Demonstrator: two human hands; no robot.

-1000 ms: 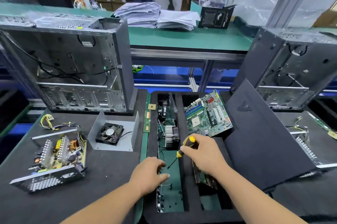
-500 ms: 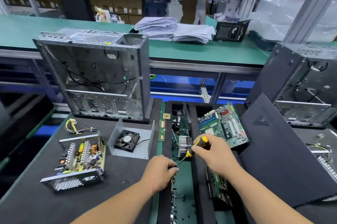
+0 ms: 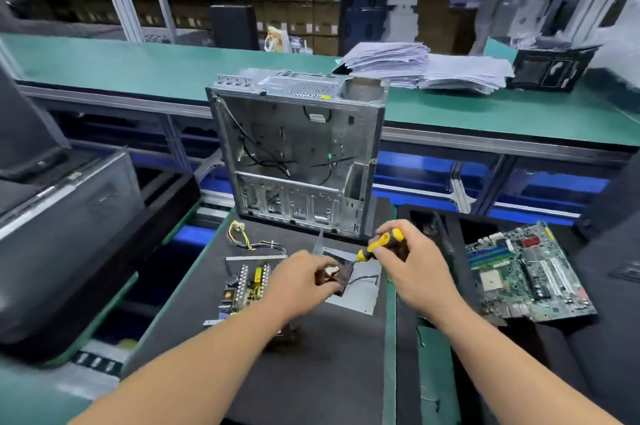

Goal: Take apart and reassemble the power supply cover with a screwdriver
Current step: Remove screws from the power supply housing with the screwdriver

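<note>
The grey metal power supply cover [image 3: 360, 296] lies flat on the black mat [image 3: 329, 362], with a black fan [image 3: 343, 277] mounted in it. My left hand [image 3: 298, 282] reaches over the cover, its fingers curled against the fan's left edge. A yellow-and-black screwdriver [image 3: 379, 242] is gripped in my right hand [image 3: 415, 272], and its tip slants down to the fan's upper corner. Left of the cover sits the opened power supply body [image 3: 247, 286], its circuit board bare and a bundle of coloured wires trailing behind it.
An empty silver computer case [image 3: 298, 154] stands upright just behind the cover. A green motherboard [image 3: 526, 272] lies in the black foam tray at the right. A dark grey case [image 3: 52, 234] fills the left side. Paper stacks [image 3: 422, 68] sit on the green bench behind.
Both hands have left the foam tray and moved left to the cover with the fan. The view has swung left with them. The screwdriver stays in my right hand.
</note>
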